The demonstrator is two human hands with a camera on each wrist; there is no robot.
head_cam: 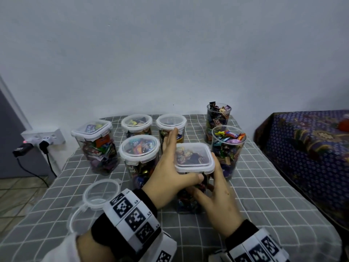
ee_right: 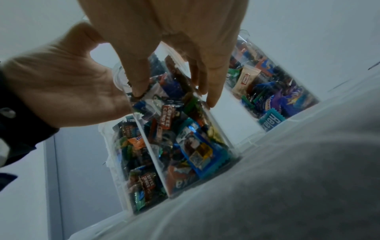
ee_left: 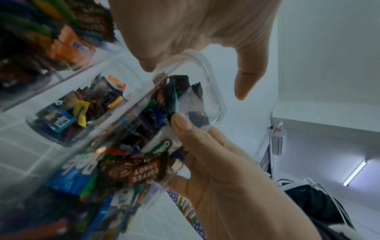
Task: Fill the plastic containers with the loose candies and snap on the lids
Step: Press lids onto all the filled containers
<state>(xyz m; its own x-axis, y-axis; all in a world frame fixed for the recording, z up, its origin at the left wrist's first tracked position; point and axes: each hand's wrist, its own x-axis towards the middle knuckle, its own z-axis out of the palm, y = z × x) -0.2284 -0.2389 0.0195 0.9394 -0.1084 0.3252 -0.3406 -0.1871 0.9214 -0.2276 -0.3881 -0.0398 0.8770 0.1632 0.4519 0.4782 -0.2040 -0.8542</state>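
Four lidded containers point(head_cam: 139, 148) stand at eleven o'clock, both hands point(head_cam: 171, 173) flat-fingered against the square container point(head_cam: 194, 161), gripping nothing; two open jars point(head_cam: 227, 146) at one o'clock and round lids point(head_cam: 102, 193) remain.

"COFFEE CANDY" reads in white on a brown-and-red wrapper point(ee_right: 169, 116) inside the square container point(ee_right: 185, 138), and again on a wrapper point(ee_right: 148, 181) in the container behind it point(ee_right: 123, 162). A teal wrapper point(ee_right: 271, 122) in the lidless jar point(ee_right: 287, 91) says "Relax".
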